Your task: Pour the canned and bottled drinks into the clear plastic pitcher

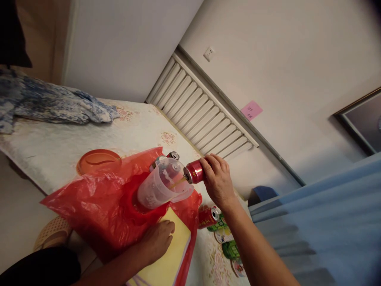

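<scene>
Red can (pixel 195 171) (pouring) tilts in the right hand (pixel 218 180).

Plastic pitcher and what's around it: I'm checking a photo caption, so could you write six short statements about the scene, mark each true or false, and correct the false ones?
1. The right hand holds a red can. True.
2. The left hand grips the pitcher. False: it lies over a yellow flat item.
3. Liquid runs from the tilted can into the pitcher. True.
4. The pitcher's mouth is covered. False: it is open.
5. Red plastic spreads around the pitcher. True.
6. The pink note is on the blue curtain. False: it is on the wall.
</scene>
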